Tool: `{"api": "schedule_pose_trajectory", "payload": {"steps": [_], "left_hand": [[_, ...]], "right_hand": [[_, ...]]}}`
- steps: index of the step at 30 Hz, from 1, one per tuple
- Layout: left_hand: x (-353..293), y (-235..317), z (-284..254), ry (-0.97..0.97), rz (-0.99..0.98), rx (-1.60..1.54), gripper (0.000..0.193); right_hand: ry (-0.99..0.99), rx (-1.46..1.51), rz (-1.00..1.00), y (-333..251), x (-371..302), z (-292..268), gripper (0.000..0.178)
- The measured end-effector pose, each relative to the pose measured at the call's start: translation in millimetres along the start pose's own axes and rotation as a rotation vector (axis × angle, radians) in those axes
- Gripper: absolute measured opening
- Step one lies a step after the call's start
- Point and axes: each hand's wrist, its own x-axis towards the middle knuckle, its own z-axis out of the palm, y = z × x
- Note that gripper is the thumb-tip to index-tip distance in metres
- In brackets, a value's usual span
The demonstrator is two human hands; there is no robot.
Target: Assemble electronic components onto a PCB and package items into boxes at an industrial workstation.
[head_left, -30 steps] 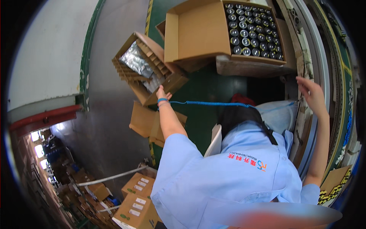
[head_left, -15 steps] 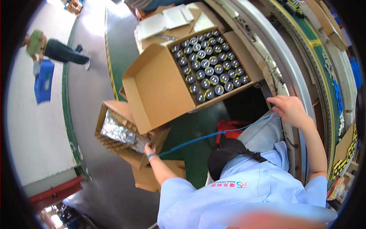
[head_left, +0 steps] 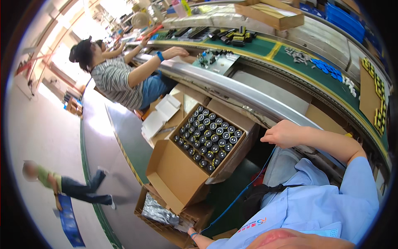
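Observation:
Low on the left, my left hand (head_left: 191, 232) reaches the edge of an open cardboard box (head_left: 141, 199). Its fingers look closed at some clear plastic there; what they hold is too small to make out. A crumpled silver foil bag (head_left: 158, 211) lies in this box beside cardboard dividers. My right hand (head_left: 283, 134), fingers curled together with nothing visible in them, hovers by the conveyor's metal edge. A blue coiled cord (head_left: 236, 201) runs from my left wrist up to just below it. Between my hands stands an open carton holding rows of black capped cylinders (head_left: 208, 135).
A conveyor (head_left: 265, 47) crosses the top and right, carrying black parts (head_left: 234, 36), blue pieces (head_left: 327, 69) and a metal plate (head_left: 215, 62). A co-worker in stripes (head_left: 118, 81) sits at it. Another person (head_left: 49, 176) walks at left with a blue crate (head_left: 70, 222).
The view has swung up toward the conveyor, bringing the seated co-worker into sight. The walking person has taken a step. My left hand stays at the lower box; my right fingers are drawn closer together.

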Motion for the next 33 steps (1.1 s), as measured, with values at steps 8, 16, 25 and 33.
{"api": "schedule_pose_trajectory", "payload": {"steps": [8, 16, 25, 33], "left_hand": [[-154, 109, 88, 0.495, 1.236, 0.498, 0.050], [-405, 252, 265, 0.259, 1.893, 0.482, 0.038], [-571, 297, 530, -0.573, 1.894, 0.380, 0.043], [-561, 332, 648, -0.274, 1.750, 0.775, 0.064]], "right_hand": [[0.501, 0.020, 0.059, 14, -136, -37, 0.044], [0.714, -0.044, 0.349, 74, -200, -46, 0.037], [0.537, -0.102, 0.936, 144, -282, -39, 0.055], [0.482, -0.090, 0.985, 159, -301, -40, 0.056]]}}
